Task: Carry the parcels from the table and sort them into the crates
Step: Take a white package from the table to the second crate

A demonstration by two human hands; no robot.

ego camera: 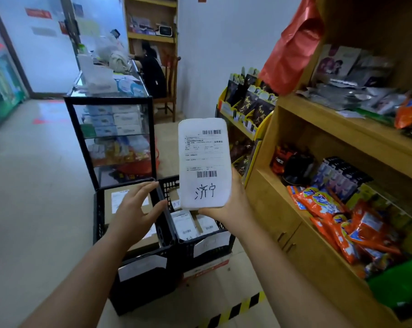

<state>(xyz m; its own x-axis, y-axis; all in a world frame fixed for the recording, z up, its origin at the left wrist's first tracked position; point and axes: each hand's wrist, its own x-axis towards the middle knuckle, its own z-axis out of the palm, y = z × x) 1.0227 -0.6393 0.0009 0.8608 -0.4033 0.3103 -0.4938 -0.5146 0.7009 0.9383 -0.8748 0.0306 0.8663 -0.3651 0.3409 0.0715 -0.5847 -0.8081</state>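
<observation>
My right hand (233, 209) holds a white parcel (203, 159) upright from below, its shipping label and handwritten characters facing me. It hangs above two black crates on the floor. The left crate (98, 209) holds brown cardboard parcels (119, 200). The right crate (207, 245) holds several white and brown labelled parcels (186, 223). My left hand (135, 209) hovers over the left crate with fingers spread and relaxed, holding nothing, a short way left of the white parcel.
A glass display cabinet (112, 136) stands just behind the crates. Wooden shelves (318, 166) with snack packs fill the right side. A yellow rack (245, 114) stands behind them. A person sits at the far counter (150, 69). Yellow-black floor tape (235, 308) runs near my feet.
</observation>
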